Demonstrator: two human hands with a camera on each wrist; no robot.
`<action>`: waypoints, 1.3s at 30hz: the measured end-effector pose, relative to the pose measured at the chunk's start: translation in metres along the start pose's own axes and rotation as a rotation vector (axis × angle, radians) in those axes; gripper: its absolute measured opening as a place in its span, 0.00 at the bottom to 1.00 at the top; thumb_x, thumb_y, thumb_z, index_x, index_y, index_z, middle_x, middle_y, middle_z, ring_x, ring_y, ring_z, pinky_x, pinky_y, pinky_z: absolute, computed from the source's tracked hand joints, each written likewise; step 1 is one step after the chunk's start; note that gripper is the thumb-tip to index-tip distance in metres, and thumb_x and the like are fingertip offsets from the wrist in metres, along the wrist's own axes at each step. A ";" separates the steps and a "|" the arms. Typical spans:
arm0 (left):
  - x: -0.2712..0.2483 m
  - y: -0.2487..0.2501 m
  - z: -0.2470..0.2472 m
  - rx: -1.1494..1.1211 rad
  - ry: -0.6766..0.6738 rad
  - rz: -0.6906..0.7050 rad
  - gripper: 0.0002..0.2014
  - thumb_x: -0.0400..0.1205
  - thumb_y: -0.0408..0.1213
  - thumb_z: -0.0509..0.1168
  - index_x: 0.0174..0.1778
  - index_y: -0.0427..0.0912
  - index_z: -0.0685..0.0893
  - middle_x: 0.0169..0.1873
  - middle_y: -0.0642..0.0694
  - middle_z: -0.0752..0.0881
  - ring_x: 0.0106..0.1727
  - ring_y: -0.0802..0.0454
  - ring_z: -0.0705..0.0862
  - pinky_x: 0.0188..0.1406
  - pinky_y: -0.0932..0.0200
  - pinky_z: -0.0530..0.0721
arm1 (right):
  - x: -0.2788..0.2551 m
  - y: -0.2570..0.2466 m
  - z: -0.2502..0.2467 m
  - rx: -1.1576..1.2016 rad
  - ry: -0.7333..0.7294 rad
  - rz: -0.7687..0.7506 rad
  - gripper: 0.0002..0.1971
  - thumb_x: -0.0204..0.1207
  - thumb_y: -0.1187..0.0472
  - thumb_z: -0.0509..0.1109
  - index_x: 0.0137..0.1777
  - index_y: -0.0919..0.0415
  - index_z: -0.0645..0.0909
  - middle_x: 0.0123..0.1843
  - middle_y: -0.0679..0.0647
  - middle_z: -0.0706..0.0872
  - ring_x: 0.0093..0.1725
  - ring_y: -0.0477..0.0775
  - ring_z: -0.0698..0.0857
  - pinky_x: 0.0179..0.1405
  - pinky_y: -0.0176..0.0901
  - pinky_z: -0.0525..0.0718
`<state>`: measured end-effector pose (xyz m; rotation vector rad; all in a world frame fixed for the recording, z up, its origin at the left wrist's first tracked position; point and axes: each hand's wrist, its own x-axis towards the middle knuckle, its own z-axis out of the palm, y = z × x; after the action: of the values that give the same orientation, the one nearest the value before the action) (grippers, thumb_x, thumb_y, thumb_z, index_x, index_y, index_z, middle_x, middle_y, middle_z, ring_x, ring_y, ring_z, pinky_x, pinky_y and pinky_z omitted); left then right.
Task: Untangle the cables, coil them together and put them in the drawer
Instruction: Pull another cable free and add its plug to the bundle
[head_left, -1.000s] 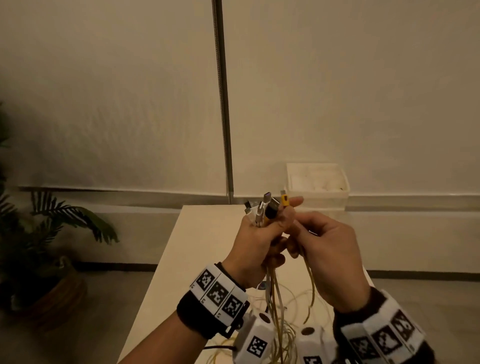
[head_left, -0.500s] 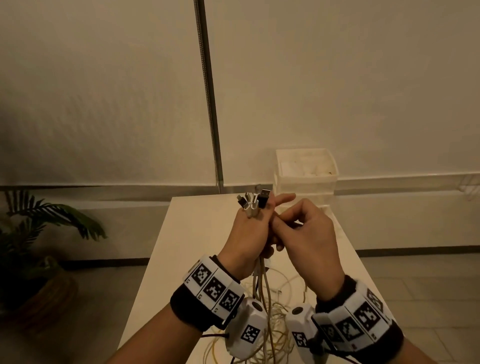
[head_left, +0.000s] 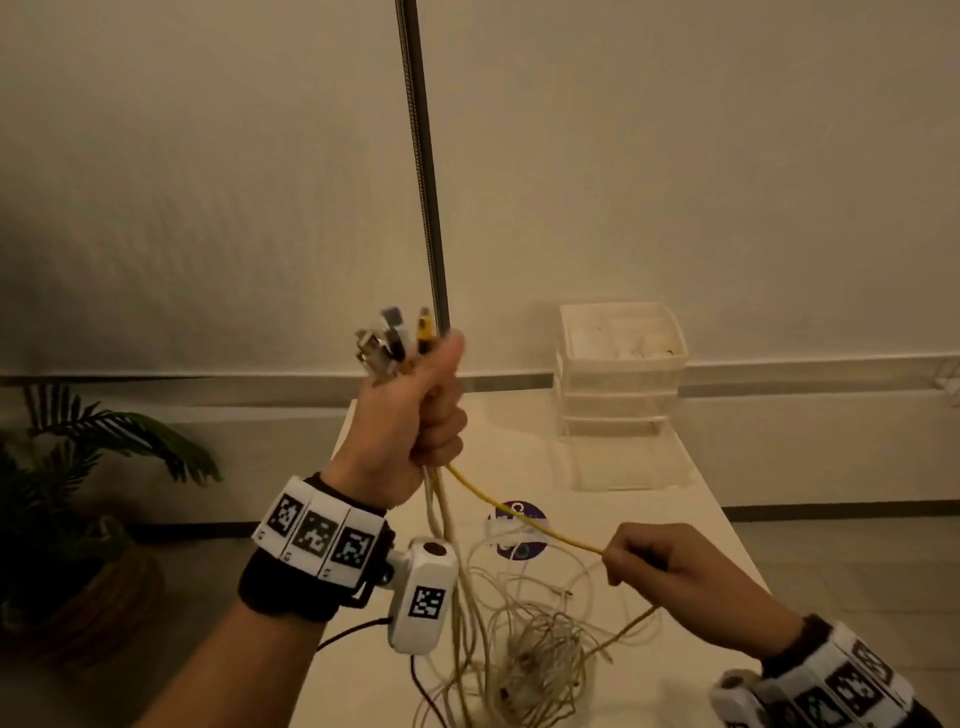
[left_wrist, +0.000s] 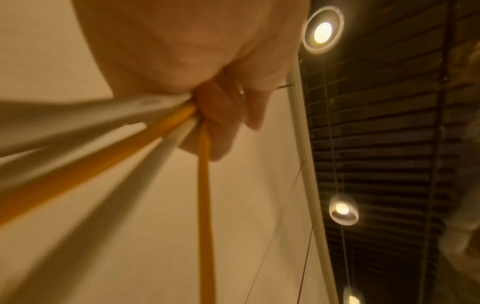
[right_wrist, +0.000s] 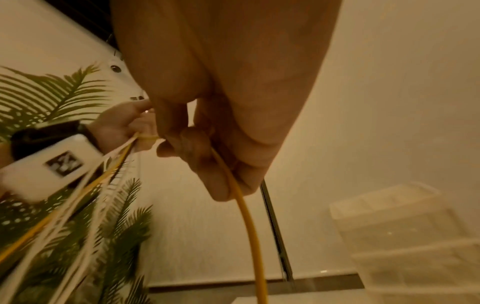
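Clutching the cables' plug ends (head_left: 395, 340), the left hand (head_left: 410, 421) stands upright; the right hand (head_left: 660, 564), at four o'clock, pinches the yellow cable (head_left: 519, 514), the tangle (head_left: 540, 660) resting on the counter (head_left: 649, 509).

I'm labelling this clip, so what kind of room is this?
Probably an office or studio corner set up for recording: a plain white table against a bare wall, a clear plastic drawer unit, a potted palm, and ceiling spotlights.
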<state>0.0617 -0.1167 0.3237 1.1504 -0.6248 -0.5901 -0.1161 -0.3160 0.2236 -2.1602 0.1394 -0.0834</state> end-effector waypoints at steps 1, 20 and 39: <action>-0.003 -0.002 0.002 0.121 -0.074 -0.028 0.17 0.76 0.48 0.72 0.30 0.46 0.73 0.18 0.55 0.66 0.16 0.58 0.60 0.14 0.66 0.57 | 0.002 -0.001 -0.005 -0.020 0.012 0.002 0.13 0.80 0.53 0.66 0.34 0.51 0.82 0.29 0.56 0.79 0.29 0.44 0.73 0.32 0.42 0.71; 0.008 -0.050 0.019 0.475 0.233 0.067 0.09 0.83 0.32 0.67 0.39 0.48 0.86 0.18 0.58 0.75 0.17 0.61 0.67 0.17 0.63 0.65 | 0.018 -0.030 -0.020 0.442 0.049 0.042 0.16 0.85 0.60 0.58 0.42 0.69 0.80 0.26 0.58 0.68 0.25 0.51 0.64 0.27 0.42 0.67; 0.008 -0.060 0.038 0.909 -0.015 0.333 0.11 0.81 0.28 0.65 0.40 0.49 0.85 0.31 0.53 0.86 0.35 0.55 0.82 0.33 0.63 0.77 | 0.054 -0.060 -0.027 0.451 0.026 0.014 0.15 0.86 0.61 0.58 0.45 0.70 0.82 0.23 0.52 0.69 0.23 0.49 0.62 0.25 0.41 0.63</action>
<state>0.0335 -0.1641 0.2784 1.8270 -1.1263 0.0065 -0.0613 -0.3116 0.2890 -1.7088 0.1367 -0.1227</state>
